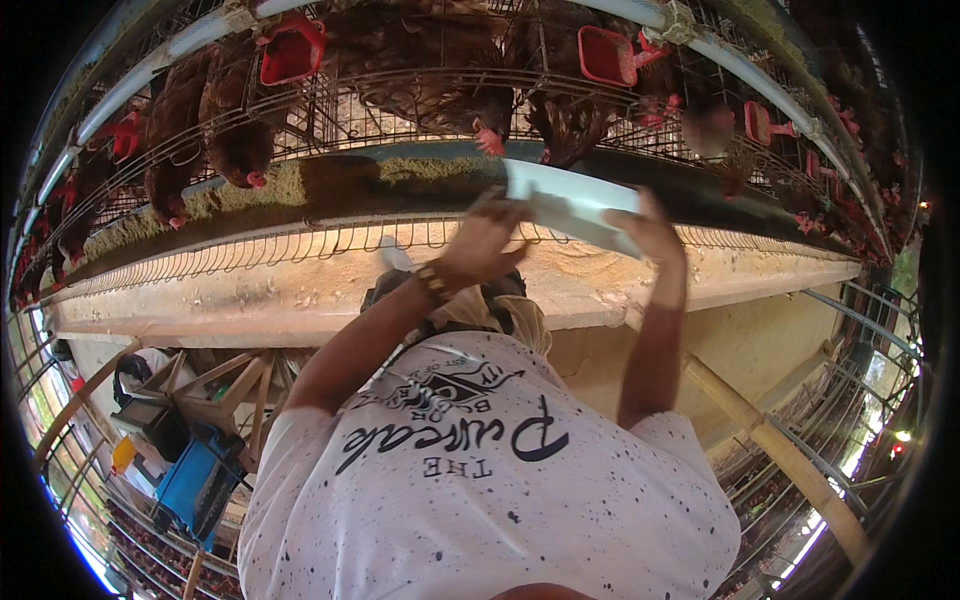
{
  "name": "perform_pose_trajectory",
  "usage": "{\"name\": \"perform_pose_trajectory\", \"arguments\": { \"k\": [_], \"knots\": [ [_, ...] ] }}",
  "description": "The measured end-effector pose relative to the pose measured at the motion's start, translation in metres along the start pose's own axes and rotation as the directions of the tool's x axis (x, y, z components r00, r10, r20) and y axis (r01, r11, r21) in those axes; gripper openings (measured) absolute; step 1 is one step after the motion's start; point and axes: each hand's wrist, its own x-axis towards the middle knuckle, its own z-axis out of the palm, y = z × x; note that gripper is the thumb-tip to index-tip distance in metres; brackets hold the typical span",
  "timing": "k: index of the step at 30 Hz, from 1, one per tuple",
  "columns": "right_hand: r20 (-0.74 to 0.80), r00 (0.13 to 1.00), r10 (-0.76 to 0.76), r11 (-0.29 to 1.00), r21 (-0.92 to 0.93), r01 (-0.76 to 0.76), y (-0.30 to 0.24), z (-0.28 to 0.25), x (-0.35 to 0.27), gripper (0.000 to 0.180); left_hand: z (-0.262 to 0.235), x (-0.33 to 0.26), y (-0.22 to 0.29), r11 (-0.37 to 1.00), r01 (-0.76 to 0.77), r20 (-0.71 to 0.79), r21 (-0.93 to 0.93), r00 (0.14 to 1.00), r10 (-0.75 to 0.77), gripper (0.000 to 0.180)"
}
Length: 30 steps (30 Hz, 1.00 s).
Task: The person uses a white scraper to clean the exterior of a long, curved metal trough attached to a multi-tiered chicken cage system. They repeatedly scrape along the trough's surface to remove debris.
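A pale bluish-white, long, shallow container is held tilted over the feed trough; its exact kind is blurred. My right hand grips its right end, fingers over the rim. At its left end is my left hand, with a beaded bracelet on the wrist; its fingers are bent against the container's edge and smeared by motion. Yellowish feed lies along the left stretch of the trough, while the stretch to the right looks darker. Several brown hens stand in the wire cages behind, some heads reaching down to the trough.
Red cups hang on the cage wire beneath a pale pipe. A wire rail and a dusty ledge run below the trough. A blue box-like object stands at the lower left, and a bamboo pole slants at the right.
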Motion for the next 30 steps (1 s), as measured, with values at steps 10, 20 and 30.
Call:
{"name": "perform_pose_trajectory", "arguments": {
  "k": [10,20,30],
  "knots": [
    [0.032,0.989,0.142,0.981,0.132,-0.145,0.021,0.026,0.061,0.046,0.048,0.057,-0.01,0.893,0.181,0.203,0.413,0.937,-0.283,0.071],
    [0.199,0.825,-0.529,0.848,0.151,0.508,-0.181,0.277,0.069,0.055,-0.18,-0.074,-0.003,0.813,0.458,-0.005,0.359,0.872,-0.489,0.04],
    [0.125,0.855,-0.503,0.859,-0.038,0.511,-0.112,0.084,0.001,0.054,-0.043,-0.052,-0.02,0.951,0.164,-0.042,0.263,0.987,-0.158,0.061]
  ]
}}
